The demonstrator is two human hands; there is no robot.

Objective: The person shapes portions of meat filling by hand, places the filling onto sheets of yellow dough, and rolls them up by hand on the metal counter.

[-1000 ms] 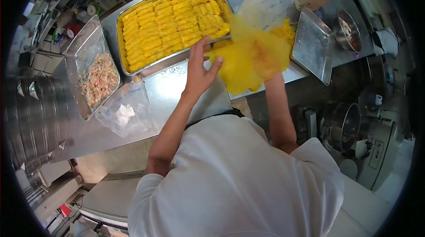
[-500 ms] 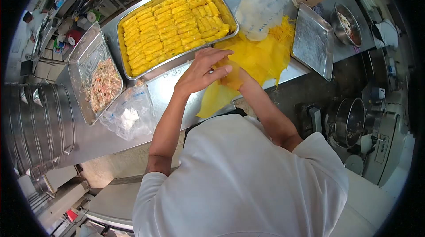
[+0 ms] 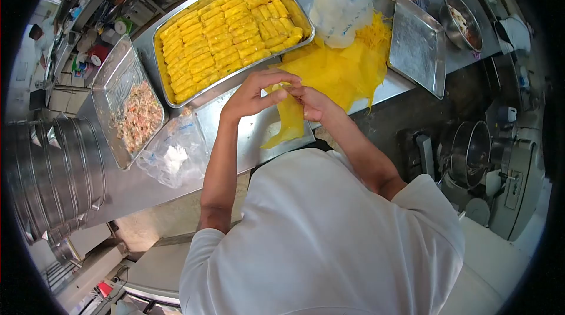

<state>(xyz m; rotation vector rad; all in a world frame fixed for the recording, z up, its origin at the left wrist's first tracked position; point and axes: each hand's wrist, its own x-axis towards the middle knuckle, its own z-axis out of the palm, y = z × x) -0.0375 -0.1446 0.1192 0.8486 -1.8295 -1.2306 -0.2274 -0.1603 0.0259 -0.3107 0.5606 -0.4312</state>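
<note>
While 2 hands (image 3: 250,100) (image 3: 316,105) hold yellow sheet (image 3: 291,120), rolls (image 3: 226,29) ahead, bag (image 3: 342,9) overlapping sheet pile (image 3: 344,73)

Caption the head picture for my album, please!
Left hand and right hand meet at a yellow sheet, near a tray of rolls.

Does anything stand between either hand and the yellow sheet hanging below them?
Nothing visible does. The left hand and right hand meet at the upper part of the yellow sheet, though which one grips it is unclear. The tray of yellow rolls lies beyond them, out of the way.
</note>
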